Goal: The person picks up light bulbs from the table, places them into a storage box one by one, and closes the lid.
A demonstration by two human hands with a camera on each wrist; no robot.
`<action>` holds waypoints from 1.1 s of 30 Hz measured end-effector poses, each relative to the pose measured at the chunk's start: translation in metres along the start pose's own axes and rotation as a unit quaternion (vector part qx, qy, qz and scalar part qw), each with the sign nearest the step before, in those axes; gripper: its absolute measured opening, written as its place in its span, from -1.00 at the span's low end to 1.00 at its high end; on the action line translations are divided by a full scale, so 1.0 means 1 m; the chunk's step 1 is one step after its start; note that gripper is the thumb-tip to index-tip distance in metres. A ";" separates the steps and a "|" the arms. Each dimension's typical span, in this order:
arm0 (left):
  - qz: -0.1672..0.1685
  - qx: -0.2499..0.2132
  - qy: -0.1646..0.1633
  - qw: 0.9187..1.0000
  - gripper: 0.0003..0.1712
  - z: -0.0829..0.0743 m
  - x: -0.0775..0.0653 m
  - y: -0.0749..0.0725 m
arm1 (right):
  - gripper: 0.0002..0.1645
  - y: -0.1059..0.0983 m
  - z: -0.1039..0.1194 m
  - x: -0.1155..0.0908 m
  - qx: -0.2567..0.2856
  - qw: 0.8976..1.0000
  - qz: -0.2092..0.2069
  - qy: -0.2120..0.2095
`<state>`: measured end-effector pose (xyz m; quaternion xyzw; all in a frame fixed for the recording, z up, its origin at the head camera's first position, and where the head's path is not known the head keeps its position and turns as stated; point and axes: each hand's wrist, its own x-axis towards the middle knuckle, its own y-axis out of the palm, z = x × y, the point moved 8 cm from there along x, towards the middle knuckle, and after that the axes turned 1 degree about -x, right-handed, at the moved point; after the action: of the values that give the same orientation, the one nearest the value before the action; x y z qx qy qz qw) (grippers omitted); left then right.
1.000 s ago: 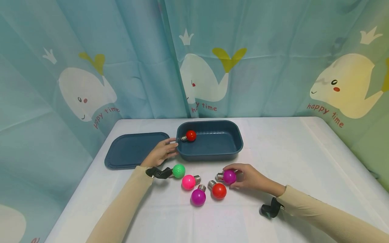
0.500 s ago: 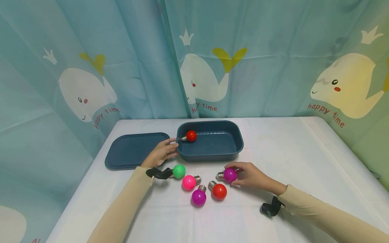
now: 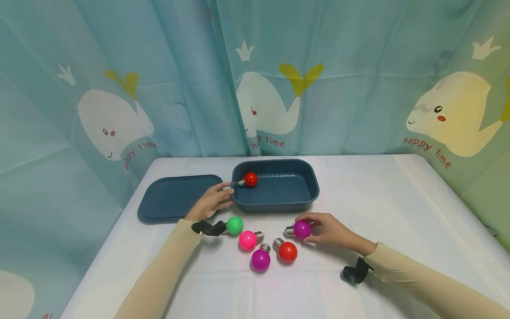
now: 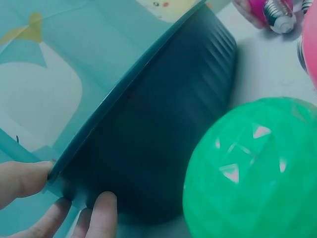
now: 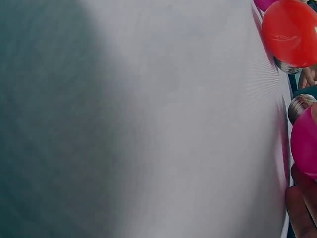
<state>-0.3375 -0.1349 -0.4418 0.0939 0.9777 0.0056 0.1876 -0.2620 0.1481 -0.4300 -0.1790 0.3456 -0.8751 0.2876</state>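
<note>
My left hand [image 3: 211, 200] is at the left end of a dark blue plastic box [image 3: 275, 207]. In the left wrist view, its fingertips [image 4: 106, 203] touch the box's outer wall and rim. My right hand [image 3: 328, 231] pinches a purple light bulb [image 3: 302, 230] by its globe, the metal screw base pointing left. Beside it on the table lie a red bulb [image 3: 287, 252], a second purple bulb [image 3: 260, 261] and a pink bulb [image 3: 248, 240]. A faceted green bulb [image 3: 234, 225] lies by my left wrist, its base hidden. Another red bulb [image 3: 250, 179] is inside the box.
A flat dark blue lid [image 3: 175, 197] lies left of the box, partly behind my left hand. The white-covered table [image 3: 382, 195] ends at a blue whale-print curtain [image 3: 338, 115] behind and at the sides. Each wrist wears a black camera mount.
My right hand, with the purple bulb, has shifted slightly toward the box, away from the loose red bulb. My left hand stays against the box.
</note>
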 end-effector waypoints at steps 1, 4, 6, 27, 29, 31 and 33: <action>0.001 -0.001 0.001 1.000 -0.36 0.000 0.000 0.000 | -0.41 -0.001 0.000 0.000 0.002 1.000 0.001 0.002; 0.003 -0.001 0.001 1.000 -0.36 0.000 0.000 0.000 | -0.41 -0.003 0.000 -0.001 0.004 1.000 0.001 0.005; 0.003 -0.001 0.000 1.000 -0.36 0.000 0.001 0.000 | -0.40 -0.005 0.000 -0.001 0.006 1.000 0.000 0.004; 0.005 0.004 0.001 1.000 -0.36 -0.002 0.000 0.001 | -0.42 -0.035 0.019 0.003 -0.009 0.999 -0.013 -0.031; 0.004 0.002 -0.001 1.000 -0.36 -0.002 -0.001 0.001 | -0.42 -0.039 0.021 0.003 -0.011 0.999 -0.014 -0.032; 0.002 0.000 -0.002 1.000 -0.36 -0.002 -0.002 0.001 | -0.43 -0.041 0.023 0.004 -0.014 0.999 -0.015 -0.035; 0.001 -0.001 -0.002 1.000 -0.36 -0.002 -0.002 0.001 | -0.43 -0.044 0.025 0.005 -0.015 0.999 -0.016 -0.039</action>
<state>-0.3361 -0.1341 -0.4395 0.0949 0.9772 0.0068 0.1897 -0.2695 0.1588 -0.3814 -0.2228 0.3439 -0.8668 0.2842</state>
